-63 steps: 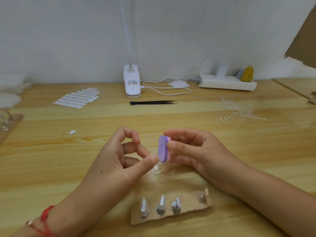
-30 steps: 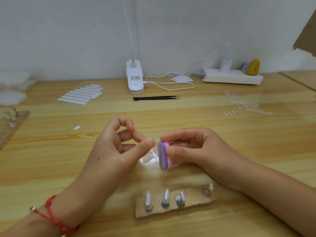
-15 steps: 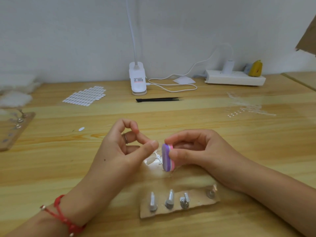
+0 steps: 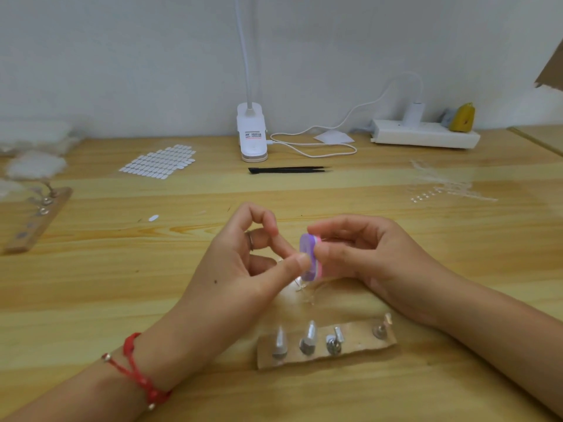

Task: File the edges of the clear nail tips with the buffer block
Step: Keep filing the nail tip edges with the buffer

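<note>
My right hand [image 4: 368, 257] grips a small purple and pink buffer block [image 4: 310, 257] upright, its purple face turned left. My left hand [image 4: 243, 263] pinches thumb against fingertips right at that purple face; a clear nail tip seems held there, too small and transparent to make out. Under the block a bit of clear plastic [image 4: 304, 289] lies on the wooden table [image 4: 91, 284]. In front of my hands a cardboard strip [image 4: 350, 350] carries several metal stands with clear tips.
At the back stand a white clip lamp [image 4: 251, 135], its cable, a power strip [image 4: 425, 137] and black tweezers [image 4: 289, 169]. A sheet of white tabs [image 4: 158, 161] lies back left, a wooden stand board [image 4: 36, 217] far left, and clear nail sprues [image 4: 444, 185] back right.
The block rose and now meets my left thumb and fingertips, after dipping lower and slightly apart from them. The view shifted a little.
</note>
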The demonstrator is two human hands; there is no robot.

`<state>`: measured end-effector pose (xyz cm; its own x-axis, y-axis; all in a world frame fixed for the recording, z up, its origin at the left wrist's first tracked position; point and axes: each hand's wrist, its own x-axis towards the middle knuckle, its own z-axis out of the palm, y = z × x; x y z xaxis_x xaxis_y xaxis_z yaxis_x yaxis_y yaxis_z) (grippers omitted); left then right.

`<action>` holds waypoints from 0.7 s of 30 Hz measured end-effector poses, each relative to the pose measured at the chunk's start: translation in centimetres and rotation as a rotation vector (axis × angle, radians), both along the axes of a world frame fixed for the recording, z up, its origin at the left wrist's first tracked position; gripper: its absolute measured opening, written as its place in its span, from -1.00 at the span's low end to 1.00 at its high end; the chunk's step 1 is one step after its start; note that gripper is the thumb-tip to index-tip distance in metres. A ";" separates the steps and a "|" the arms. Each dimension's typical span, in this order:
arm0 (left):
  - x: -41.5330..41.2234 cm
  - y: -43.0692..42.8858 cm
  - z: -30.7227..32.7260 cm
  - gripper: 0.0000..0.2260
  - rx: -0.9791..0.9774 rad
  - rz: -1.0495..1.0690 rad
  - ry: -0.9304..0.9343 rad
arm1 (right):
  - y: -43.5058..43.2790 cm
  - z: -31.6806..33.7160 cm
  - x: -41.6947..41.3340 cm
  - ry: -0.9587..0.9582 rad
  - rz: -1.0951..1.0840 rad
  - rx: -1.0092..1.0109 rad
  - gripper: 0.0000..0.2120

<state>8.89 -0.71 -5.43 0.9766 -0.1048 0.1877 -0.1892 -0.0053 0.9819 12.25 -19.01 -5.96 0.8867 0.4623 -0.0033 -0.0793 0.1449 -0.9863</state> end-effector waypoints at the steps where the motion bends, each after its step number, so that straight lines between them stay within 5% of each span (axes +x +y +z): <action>1: 0.2 0.1 0.1 -0.63 -0.019 0.033 -0.016 | 0.0 0.1 -0.1 -0.017 0.028 -0.026 -0.78; 12: 0.6 1.1 0.9 -0.68 -0.058 0.223 -0.072 | 0.1 0.2 -0.4 -0.069 0.060 -0.090 -0.81; 21: 0.0 0.5 0.8 -0.69 0.015 0.167 -0.049 | 0.1 0.1 -0.3 -0.002 0.027 0.006 -0.81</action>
<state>8.92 -0.17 -4.58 0.9704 0.0555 0.2350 -0.2320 -0.0550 0.9712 11.98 -18.93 -5.86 0.8739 0.4861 0.0011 -0.0817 0.1490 -0.9855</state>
